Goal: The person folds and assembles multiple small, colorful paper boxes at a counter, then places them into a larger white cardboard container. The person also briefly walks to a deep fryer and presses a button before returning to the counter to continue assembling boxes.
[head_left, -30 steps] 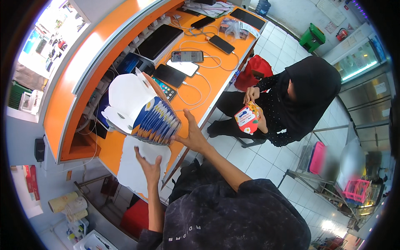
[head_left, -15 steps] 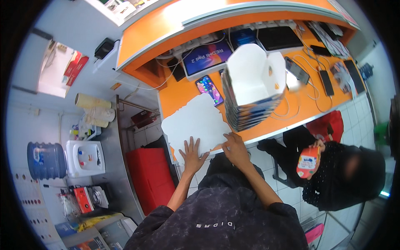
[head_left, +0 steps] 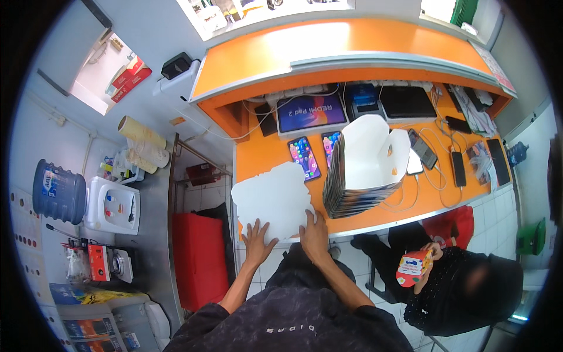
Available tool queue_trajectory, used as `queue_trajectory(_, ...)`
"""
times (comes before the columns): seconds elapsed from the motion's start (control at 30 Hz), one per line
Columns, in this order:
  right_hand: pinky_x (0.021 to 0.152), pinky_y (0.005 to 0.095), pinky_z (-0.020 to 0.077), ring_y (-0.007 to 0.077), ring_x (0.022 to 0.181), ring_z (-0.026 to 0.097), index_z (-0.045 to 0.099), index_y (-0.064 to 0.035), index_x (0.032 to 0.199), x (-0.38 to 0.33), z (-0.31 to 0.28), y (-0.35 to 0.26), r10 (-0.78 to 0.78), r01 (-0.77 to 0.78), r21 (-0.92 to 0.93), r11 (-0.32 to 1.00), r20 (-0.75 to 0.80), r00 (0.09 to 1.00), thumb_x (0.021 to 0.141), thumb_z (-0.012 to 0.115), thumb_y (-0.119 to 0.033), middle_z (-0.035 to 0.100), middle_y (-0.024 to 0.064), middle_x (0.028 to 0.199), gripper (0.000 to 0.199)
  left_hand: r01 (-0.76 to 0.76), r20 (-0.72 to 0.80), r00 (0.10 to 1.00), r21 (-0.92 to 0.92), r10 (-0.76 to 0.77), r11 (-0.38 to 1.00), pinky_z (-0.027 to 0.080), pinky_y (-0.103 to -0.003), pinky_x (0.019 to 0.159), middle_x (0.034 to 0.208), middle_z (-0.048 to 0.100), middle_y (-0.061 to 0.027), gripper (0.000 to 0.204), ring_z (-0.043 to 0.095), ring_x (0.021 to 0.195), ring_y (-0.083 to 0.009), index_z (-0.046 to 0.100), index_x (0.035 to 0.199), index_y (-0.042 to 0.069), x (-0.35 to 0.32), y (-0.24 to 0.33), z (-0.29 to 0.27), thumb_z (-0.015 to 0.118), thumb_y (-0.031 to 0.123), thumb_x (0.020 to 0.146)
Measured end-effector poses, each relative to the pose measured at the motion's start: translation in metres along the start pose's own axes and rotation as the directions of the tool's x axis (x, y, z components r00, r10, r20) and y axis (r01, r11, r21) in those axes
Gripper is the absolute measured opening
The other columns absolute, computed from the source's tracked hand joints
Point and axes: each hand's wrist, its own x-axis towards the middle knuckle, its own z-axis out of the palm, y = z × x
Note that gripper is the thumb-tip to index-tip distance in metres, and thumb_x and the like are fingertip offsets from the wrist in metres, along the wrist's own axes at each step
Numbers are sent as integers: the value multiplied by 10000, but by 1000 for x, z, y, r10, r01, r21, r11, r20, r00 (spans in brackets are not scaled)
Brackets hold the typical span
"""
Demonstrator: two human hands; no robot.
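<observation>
A flat white cardboard sheet with a notched outline (head_left: 272,199) lies on the orange counter in front of me. My left hand (head_left: 257,243) rests with fingers spread on its near left edge. At the sheet's near right edge, my right hand (head_left: 314,234) touches it with fingers stretched forward and apart. Just right of the sheet stands a tall tilted stack of nested cardboard boxes (head_left: 363,176), white inside with dark printed outsides. What lies under the sheet is hidden.
Two lit phones (head_left: 304,158) lie beyond the sheet, one partly behind the stack. Chargers, cables and more phones (head_left: 423,149) spread to the right. Under the orange shelf (head_left: 346,44) sits a tablet box (head_left: 312,111). Another person (head_left: 469,287), seated right, holds a red carton (head_left: 411,268).
The view has shifted, showing more of the shelf above. My right hand has turned to point more forward along the sheet's edge. The other person's red carton has tilted.
</observation>
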Motion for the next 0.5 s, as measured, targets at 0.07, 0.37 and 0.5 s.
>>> queue_trajectory(0.07, 1001, 465, 409, 464, 1181, 463, 408, 9, 1370, 3, -5, -1, 66, -73, 140, 987, 50, 997, 829, 615, -23, 432, 300, 1317, 580, -28, -35, 999, 8, 28, 1000, 108, -759, 1049, 1552, 248, -217, 694, 139, 1419, -515, 462, 1412, 126, 1, -3, 3, 695, 431, 834)
queue_trajectory(0.37, 948, 477, 456, 431, 1140, 545, 517, -2, 1265, 19, -27, -9, 123, -126, 167, 978, 32, 992, 898, 586, -105, 557, 250, 1264, 387, -12, -34, 999, -96, 9, 995, 110, -762, 1046, 1548, 271, -200, 688, 172, 1414, -508, 476, 1408, 167, -1, -1, 6, 707, 412, 808)
queue_trajectory(0.5, 905, 464, 472, 428, 1106, 573, 530, -2, 1220, 15, -33, -16, 8, 8, 181, 983, -91, 996, 916, 572, -112, 598, 259, 1195, 326, 2, -54, 998, -187, -12, 982, 92, -745, 1063, 1546, 279, -196, 689, 173, 1421, -496, 482, 1404, 159, 0, -6, 13, 703, 420, 806)
